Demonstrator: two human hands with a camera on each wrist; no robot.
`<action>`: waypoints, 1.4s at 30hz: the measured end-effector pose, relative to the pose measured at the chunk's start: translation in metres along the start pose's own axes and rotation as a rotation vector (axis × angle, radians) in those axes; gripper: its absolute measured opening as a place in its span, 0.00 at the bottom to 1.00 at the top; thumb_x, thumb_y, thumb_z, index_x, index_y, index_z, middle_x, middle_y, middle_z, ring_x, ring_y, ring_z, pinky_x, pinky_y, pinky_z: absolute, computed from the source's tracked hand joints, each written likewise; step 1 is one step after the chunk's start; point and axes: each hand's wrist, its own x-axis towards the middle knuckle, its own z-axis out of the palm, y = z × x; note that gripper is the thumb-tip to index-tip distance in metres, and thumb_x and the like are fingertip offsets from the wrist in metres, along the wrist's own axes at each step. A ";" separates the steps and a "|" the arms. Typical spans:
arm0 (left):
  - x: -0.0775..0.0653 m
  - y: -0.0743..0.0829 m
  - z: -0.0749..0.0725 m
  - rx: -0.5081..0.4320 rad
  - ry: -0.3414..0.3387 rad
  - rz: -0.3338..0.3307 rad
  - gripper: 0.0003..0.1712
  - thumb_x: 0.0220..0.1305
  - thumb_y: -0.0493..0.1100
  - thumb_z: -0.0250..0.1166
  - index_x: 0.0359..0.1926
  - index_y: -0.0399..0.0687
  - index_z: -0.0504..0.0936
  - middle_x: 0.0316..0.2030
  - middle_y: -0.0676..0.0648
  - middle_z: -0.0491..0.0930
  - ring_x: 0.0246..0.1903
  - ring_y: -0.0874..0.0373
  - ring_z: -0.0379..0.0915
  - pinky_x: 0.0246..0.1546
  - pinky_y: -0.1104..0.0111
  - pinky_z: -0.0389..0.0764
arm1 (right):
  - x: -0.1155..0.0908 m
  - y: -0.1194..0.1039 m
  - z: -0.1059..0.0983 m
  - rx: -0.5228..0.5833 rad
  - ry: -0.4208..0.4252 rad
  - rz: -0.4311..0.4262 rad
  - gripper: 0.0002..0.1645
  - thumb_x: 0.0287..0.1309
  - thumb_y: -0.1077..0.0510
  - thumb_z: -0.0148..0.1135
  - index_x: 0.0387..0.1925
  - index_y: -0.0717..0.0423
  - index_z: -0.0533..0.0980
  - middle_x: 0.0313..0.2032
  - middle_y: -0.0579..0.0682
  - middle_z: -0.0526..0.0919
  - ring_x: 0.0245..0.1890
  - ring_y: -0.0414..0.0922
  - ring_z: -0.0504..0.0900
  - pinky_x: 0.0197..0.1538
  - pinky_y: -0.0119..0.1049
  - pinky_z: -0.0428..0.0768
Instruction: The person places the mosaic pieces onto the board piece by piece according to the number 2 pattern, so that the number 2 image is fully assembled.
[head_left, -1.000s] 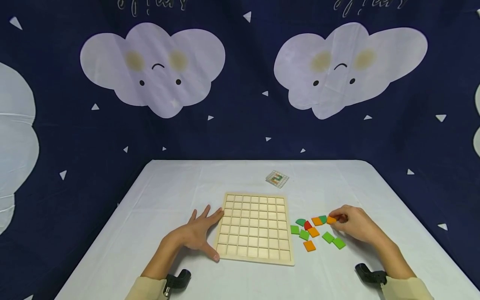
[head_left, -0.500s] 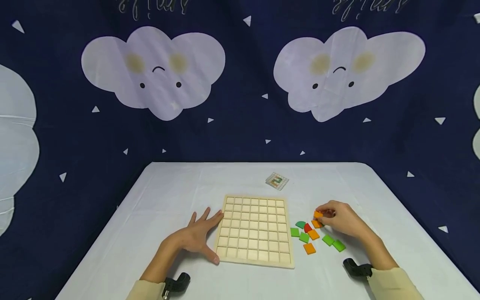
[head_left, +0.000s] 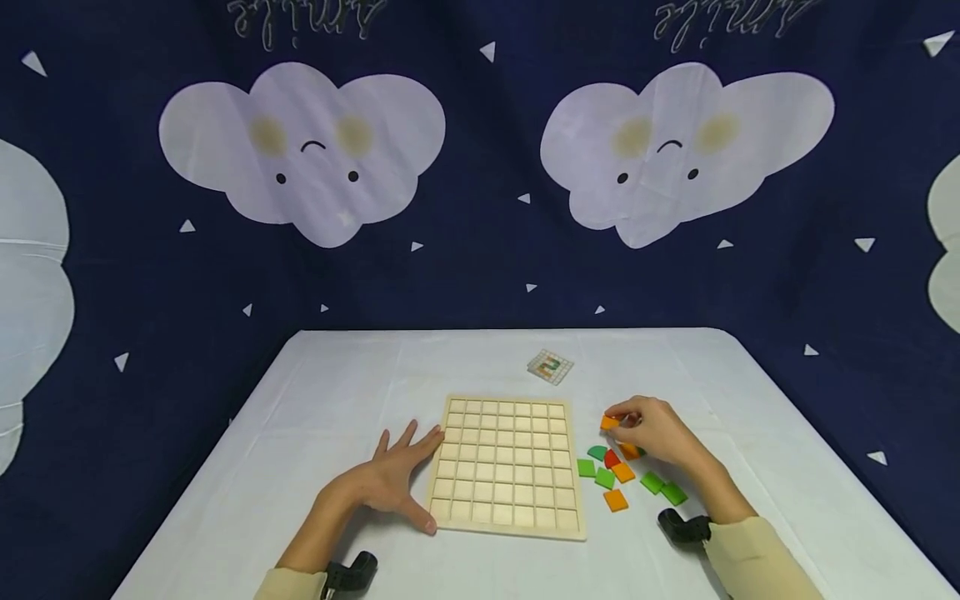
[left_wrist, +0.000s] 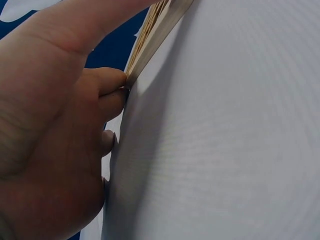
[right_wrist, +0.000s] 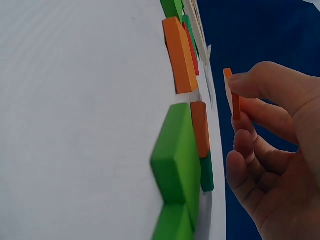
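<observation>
A dark blue curtain (head_left: 480,275) with pale clouds (head_left: 300,154) and small triangles printed on it hangs behind the table's far edge. The table (head_left: 420,358) is covered in white cloth. On it, between the left and right edges, a wooden board (head_left: 510,467) marked off in squares lies flat.

The left hand (head_left: 393,479) has its fingers spread, with fingertips and thumb at the board's side facing the table's left edge. The right hand (head_left: 652,427) pinches an orange tile (head_left: 609,423) between thumb and fingertips, raised off the table on the board's right-edge side. Each wrist wears a black camera mount (head_left: 684,527).

A small card (head_left: 551,367) with a coloured grid lies between the board and the table's far edge. Between the board and the table's right edge lie four green squares (head_left: 604,478), two of them touching and nearest that edge; three more orange squares (head_left: 616,500), one partly behind the right hand; a rounded dark green piece (head_left: 597,452); and a red piece (head_left: 611,459).
</observation>
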 end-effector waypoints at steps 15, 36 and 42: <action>0.001 0.000 0.000 -0.005 0.001 0.009 0.81 0.20 0.76 0.75 0.76 0.51 0.49 0.75 0.53 0.43 0.72 0.45 0.26 0.65 0.42 0.23 | 0.015 -0.016 0.016 0.035 -0.015 -0.065 0.15 0.51 0.56 0.70 0.43 0.48 0.84 0.38 0.43 0.81 0.33 0.43 0.74 0.36 0.38 0.76; -0.002 -0.003 0.002 -0.026 0.006 0.028 0.81 0.21 0.76 0.75 0.76 0.51 0.49 0.75 0.52 0.44 0.72 0.44 0.26 0.65 0.41 0.22 | 0.023 -0.039 0.033 0.072 -0.063 -0.156 0.14 0.53 0.55 0.70 0.44 0.46 0.84 0.35 0.40 0.79 0.32 0.43 0.74 0.32 0.37 0.76; -0.001 -0.002 0.001 -0.025 0.011 0.033 0.80 0.21 0.76 0.75 0.76 0.51 0.49 0.75 0.52 0.43 0.72 0.44 0.25 0.64 0.41 0.22 | 0.029 -0.048 0.039 0.082 -0.077 -0.170 0.15 0.51 0.55 0.71 0.43 0.48 0.84 0.34 0.40 0.79 0.30 0.42 0.74 0.30 0.35 0.77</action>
